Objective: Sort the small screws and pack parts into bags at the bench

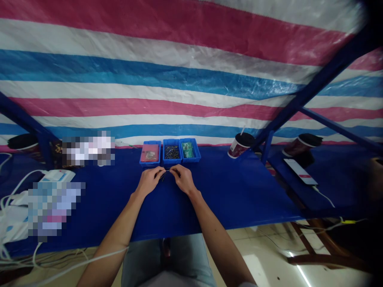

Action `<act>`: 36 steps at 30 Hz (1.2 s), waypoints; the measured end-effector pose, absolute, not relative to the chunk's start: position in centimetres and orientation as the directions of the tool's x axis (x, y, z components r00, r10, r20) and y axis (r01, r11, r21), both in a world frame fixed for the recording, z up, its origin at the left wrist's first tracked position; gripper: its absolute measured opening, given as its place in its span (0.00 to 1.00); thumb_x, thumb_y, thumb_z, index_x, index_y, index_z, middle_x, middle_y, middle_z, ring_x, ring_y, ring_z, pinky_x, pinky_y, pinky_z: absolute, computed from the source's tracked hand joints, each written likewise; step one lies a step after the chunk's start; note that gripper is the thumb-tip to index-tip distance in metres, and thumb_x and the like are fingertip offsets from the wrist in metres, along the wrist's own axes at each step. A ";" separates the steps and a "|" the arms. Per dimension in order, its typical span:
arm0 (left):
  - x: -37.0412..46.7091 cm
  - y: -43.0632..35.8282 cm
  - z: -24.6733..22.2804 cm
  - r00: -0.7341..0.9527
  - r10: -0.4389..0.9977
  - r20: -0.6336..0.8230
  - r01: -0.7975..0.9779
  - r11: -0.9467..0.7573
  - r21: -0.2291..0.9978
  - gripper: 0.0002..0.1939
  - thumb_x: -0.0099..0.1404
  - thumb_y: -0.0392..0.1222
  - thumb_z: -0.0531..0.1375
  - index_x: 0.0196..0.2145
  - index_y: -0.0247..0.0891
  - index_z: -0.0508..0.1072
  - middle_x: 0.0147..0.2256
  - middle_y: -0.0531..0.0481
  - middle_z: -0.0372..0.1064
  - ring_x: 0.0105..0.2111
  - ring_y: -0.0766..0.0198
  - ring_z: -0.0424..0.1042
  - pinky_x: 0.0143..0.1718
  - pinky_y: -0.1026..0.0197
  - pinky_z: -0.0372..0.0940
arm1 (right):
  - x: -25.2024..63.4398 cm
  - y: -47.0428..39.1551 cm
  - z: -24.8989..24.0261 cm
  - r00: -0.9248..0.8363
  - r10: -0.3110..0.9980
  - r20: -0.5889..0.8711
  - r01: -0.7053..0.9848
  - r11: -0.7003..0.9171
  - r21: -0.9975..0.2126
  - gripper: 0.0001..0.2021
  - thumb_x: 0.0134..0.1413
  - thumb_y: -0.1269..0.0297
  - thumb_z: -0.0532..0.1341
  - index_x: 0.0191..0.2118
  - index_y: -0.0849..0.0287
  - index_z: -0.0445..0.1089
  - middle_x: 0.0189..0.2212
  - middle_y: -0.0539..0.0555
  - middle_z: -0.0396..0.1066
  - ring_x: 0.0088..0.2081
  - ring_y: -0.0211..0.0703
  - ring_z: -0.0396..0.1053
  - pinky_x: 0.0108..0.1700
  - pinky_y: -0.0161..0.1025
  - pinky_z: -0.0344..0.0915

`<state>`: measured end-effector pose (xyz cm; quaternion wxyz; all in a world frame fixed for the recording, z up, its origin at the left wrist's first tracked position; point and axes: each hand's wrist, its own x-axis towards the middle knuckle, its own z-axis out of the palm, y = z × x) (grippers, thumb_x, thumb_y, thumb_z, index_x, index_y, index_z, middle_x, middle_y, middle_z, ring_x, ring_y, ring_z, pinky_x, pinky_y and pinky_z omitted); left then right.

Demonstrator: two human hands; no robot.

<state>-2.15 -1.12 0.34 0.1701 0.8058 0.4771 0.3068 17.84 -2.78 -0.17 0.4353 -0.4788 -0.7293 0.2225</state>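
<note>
Bare forearms (223,243) lie nearest, leading to the left hand (149,181) and right hand (184,179). Both sets of fingertips pinch a thin piece (168,170) stretched between them, just in front of the blue bins (172,162). Likely light, perhaps stiff, it suits a grip at each end. It looks slender and straight; finer detail is too small to tell.

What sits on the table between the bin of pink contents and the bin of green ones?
Another blue bin, holding thin dark pieces; the head view shows it.
</note>
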 end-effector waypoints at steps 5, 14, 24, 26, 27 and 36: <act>-2.2 -1.1 0.2 0.358 0.872 0.333 0.664 -0.489 0.566 0.15 0.73 0.50 0.52 0.42 0.43 0.77 0.35 0.51 0.79 0.33 0.62 0.76 0.37 0.64 0.62 | 17.9 -2.8 -0.2 -0.169 0.891 0.421 0.532 0.442 -0.722 0.11 0.68 0.61 0.55 0.39 0.56 0.73 0.36 0.54 0.75 0.36 0.42 0.72 0.40 0.36 0.62; -2.2 -1.1 0.2 0.355 0.868 0.347 0.648 -0.496 0.578 0.15 0.73 0.49 0.53 0.41 0.42 0.78 0.32 0.52 0.78 0.30 0.64 0.75 0.34 0.66 0.61 | 17.8 -2.7 -0.2 -0.196 0.904 0.381 0.631 0.414 -0.657 0.17 0.71 0.58 0.49 0.31 0.57 0.66 0.27 0.51 0.69 0.28 0.39 0.65 0.33 0.35 0.55; -2.3 -1.2 0.3 0.367 0.862 0.349 0.627 -0.507 0.592 0.17 0.72 0.52 0.55 0.45 0.41 0.78 0.29 0.52 0.77 0.24 0.67 0.71 0.30 0.66 0.61 | 17.9 -2.6 -0.3 -0.200 0.888 0.414 0.508 0.455 -0.731 0.11 0.68 0.61 0.55 0.36 0.57 0.72 0.33 0.52 0.73 0.32 0.40 0.69 0.36 0.34 0.59; -2.2 -1.2 0.3 0.372 0.856 0.358 0.626 -0.517 0.584 0.17 0.71 0.52 0.56 0.46 0.41 0.78 0.30 0.51 0.78 0.24 0.66 0.71 0.31 0.66 0.61 | 17.8 -2.7 -0.3 -0.199 0.881 0.428 0.476 0.469 -0.744 0.09 0.67 0.62 0.57 0.38 0.57 0.73 0.34 0.53 0.73 0.33 0.40 0.69 0.37 0.35 0.60; -2.2 -1.2 0.3 0.373 0.855 0.361 0.626 -0.519 0.582 0.17 0.71 0.52 0.56 0.46 0.41 0.78 0.29 0.52 0.78 0.24 0.66 0.71 0.31 0.66 0.61 | 17.8 -2.7 -0.3 -0.200 0.879 0.433 0.463 0.474 -0.749 0.08 0.66 0.62 0.58 0.38 0.57 0.73 0.34 0.53 0.73 0.33 0.41 0.69 0.37 0.35 0.61; -2.2 -1.1 -0.3 0.382 0.847 0.370 0.592 -0.532 0.605 0.14 0.70 0.50 0.58 0.43 0.42 0.80 0.39 0.48 0.80 0.29 0.63 0.75 0.33 0.64 0.66 | 17.4 -2.8 -0.2 -0.194 0.884 0.425 0.413 0.467 -0.782 0.05 0.63 0.64 0.60 0.39 0.55 0.74 0.34 0.52 0.72 0.32 0.40 0.68 0.35 0.36 0.63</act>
